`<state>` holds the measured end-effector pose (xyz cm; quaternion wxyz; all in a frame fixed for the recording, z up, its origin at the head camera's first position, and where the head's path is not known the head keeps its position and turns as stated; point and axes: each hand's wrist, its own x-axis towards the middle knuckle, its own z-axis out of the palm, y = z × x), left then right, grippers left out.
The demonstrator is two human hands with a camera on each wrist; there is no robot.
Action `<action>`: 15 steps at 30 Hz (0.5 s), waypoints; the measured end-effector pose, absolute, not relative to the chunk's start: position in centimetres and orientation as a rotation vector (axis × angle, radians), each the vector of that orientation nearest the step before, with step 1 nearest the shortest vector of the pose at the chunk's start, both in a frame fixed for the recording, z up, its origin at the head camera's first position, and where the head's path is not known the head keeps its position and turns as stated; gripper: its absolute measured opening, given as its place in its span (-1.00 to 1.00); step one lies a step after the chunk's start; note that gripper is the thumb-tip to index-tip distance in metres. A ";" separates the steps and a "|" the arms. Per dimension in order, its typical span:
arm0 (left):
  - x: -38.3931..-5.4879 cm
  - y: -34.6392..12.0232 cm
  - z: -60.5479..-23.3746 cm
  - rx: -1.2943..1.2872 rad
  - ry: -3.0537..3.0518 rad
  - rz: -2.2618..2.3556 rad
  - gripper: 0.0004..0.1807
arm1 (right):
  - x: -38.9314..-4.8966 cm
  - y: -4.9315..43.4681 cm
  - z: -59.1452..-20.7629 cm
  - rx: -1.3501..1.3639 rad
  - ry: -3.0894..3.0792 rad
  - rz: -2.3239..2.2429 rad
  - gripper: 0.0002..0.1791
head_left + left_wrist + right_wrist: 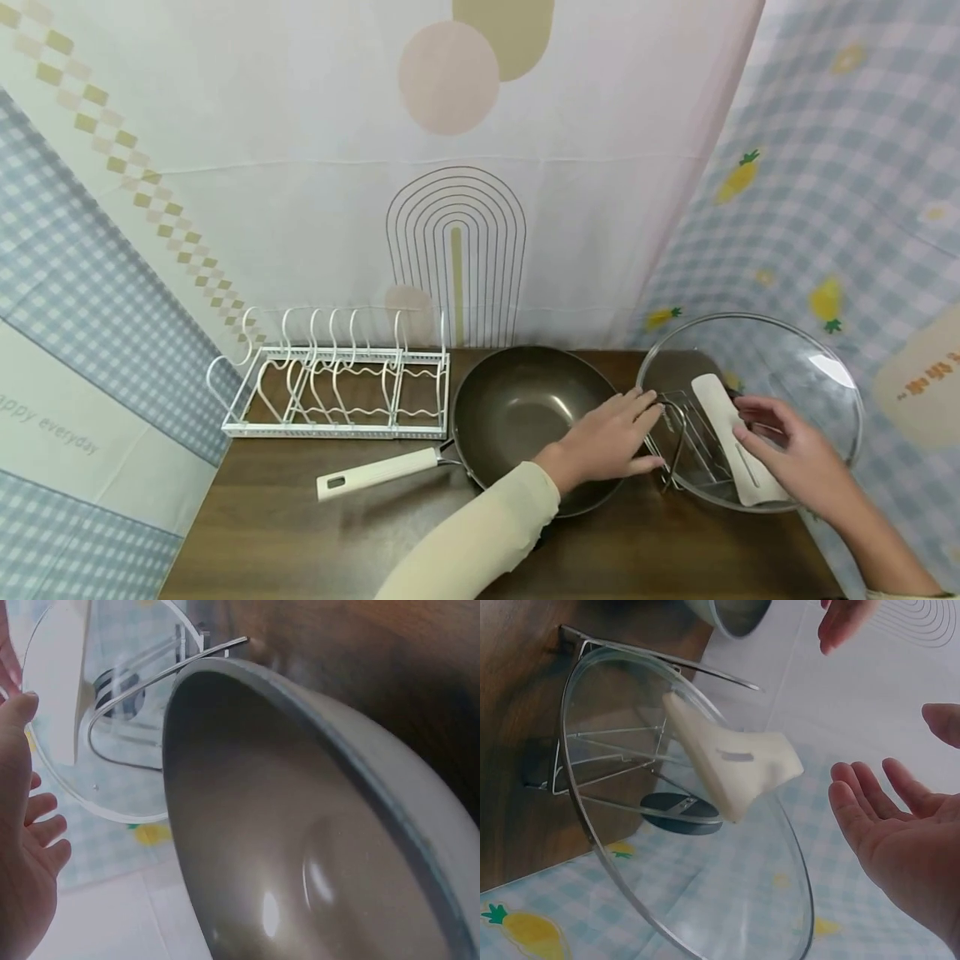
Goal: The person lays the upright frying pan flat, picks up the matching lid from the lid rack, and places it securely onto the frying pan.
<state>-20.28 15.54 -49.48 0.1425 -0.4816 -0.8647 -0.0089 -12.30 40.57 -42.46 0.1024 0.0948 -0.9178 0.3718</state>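
Glass lid, one, clear with a metal rim: standing on edge and tilting in a wire stand at the right end of the counter. Lid handle, one, cream-white, broad at the ends and slotted: facing the person from the glass, with a dark oval piece showing beside it in the right wrist view. Right hand: hovering just beside the lid handle, its fingers loosely bending and grasping nothing, a gap showing between them and the handle in the right wrist view. Left hand: hovering over the right side of the pan near the wire stand, its fingers released, extending and holding nothing; a cream sleeve is covering the forearm. Pan, one, deep and dark inside: sitting upright between the stand and a white rack, its pale pan handle pointing left. White rack, one, with upright wire loops: resting at the counter's back left. Printed cloth, pale: hanging behind; checked cloth with pineapples: hanging at right.
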 end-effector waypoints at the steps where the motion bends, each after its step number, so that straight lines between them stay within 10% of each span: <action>1: -20.2 15.8 -49.5 -1.400 -2.502 -0.015 -0.14 | -12.2 40.7 -42.5 0.274 -2.708 1.103 -0.50; 15: -20.4 18.5 -49.1 -1.441 -2.531 0.207 -0.11 | -12.3 41.7 -42.5 0.173 -2.756 1.050 -0.50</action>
